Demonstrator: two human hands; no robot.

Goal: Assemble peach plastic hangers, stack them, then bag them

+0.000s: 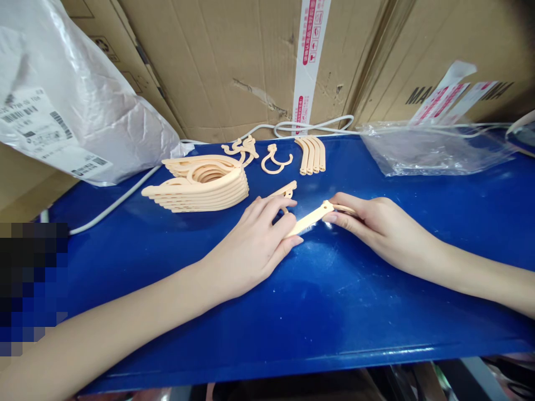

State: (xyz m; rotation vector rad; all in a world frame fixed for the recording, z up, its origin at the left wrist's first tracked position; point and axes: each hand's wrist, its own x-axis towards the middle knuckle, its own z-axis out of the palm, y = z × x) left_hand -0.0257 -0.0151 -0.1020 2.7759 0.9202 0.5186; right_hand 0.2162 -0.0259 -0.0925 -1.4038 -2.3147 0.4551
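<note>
My left hand [261, 242] grips a cream plastic hanger body [310, 218], its fingers covering much of the piece. Two ends show past the fingers, one pointing up and away, the other toward the right. At that right end, my right hand [368, 217] pinches a thin curved cream piece that looks like a hanger hook [345, 209]; its tip is against the hole in the hanger body. Whether the two are joined I cannot tell. Beyond my left hand lies a neat stack of similar hanger bodies [200, 192].
Behind the stack are a small pile of hooks [244, 149], a single hook [276, 160] and several curved arm pieces [310, 156] on the blue table [334, 312]. A clear plastic bag [426, 153], white cable [112, 205], wrapped parcel [96, 106] and cardboard boxes [234, 61] border it.
</note>
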